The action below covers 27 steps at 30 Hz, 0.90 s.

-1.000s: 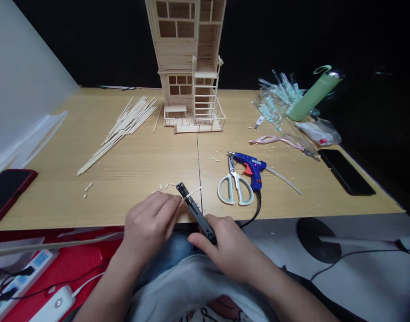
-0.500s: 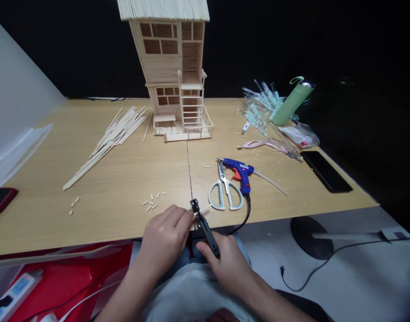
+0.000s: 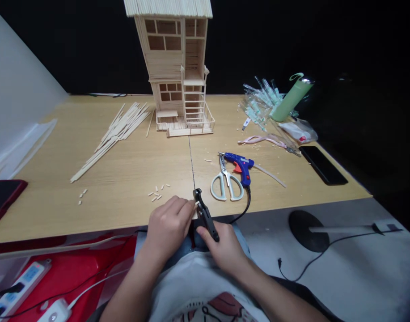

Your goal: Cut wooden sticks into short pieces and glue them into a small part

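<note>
My left hand (image 3: 167, 228) pinches a short piece of wooden stick (image 3: 195, 204) at the jaws of black cutting pliers (image 3: 205, 214), and most of the stick is hidden by my fingers. My right hand (image 3: 223, 250) is shut around the pliers' handles, just above the table's front edge. Several small cut stick pieces (image 3: 157, 193) lie on the wooden table (image 3: 100, 210) to the left of the jaws. White-handled scissors (image 3: 226, 184) lie to the right of the pliers, with a blue hot glue gun (image 3: 241, 166) beside them.
A tall model house of wooden sticks (image 3: 173, 58) stands at the back, left of a loose stick pile (image 3: 116, 136). A green bottle (image 3: 290, 100), plastic packets (image 3: 260, 105) and a black phone (image 3: 322, 165) are at right. A power strip (image 3: 23, 281) sits on a red surface below left.
The long stick end that showed right of the pliers is gone from view. The pliers and both hands have shifted slightly closer together, and the view has moved slightly.
</note>
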### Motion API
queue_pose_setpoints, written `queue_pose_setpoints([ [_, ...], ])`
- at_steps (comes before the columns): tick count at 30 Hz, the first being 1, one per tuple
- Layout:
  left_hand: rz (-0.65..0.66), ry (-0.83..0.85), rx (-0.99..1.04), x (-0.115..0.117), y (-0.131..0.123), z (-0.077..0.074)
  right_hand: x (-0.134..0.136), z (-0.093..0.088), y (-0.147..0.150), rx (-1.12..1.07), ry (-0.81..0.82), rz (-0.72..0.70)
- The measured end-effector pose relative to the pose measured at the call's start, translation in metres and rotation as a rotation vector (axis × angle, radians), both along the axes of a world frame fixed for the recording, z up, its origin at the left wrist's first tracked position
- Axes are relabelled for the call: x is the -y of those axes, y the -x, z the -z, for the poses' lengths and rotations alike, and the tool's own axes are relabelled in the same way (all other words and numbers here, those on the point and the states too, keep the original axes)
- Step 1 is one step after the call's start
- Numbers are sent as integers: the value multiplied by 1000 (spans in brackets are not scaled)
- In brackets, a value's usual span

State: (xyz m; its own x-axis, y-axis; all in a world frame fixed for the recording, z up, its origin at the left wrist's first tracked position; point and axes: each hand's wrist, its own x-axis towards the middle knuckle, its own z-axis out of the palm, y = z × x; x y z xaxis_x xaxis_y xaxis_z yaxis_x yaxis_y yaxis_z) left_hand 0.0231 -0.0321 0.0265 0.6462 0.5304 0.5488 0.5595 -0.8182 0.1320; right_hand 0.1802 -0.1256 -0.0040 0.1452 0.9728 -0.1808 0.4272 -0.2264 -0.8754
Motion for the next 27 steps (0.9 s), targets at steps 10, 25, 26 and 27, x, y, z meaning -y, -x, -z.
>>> queue_pose_setpoints([
  [10,-209,175,260,-7,41,4,-3,-42,-36,223,-46,-66],
  [25,-572,243,44,-58,82,10,-207,-77,-169,1017,-36,-54],
  [26,-565,261,48,-60,82,10,-213,-77,-175,982,-20,-95],
  [27,-554,282,52,-61,82,11,-218,-76,-182,945,1,-127],
])
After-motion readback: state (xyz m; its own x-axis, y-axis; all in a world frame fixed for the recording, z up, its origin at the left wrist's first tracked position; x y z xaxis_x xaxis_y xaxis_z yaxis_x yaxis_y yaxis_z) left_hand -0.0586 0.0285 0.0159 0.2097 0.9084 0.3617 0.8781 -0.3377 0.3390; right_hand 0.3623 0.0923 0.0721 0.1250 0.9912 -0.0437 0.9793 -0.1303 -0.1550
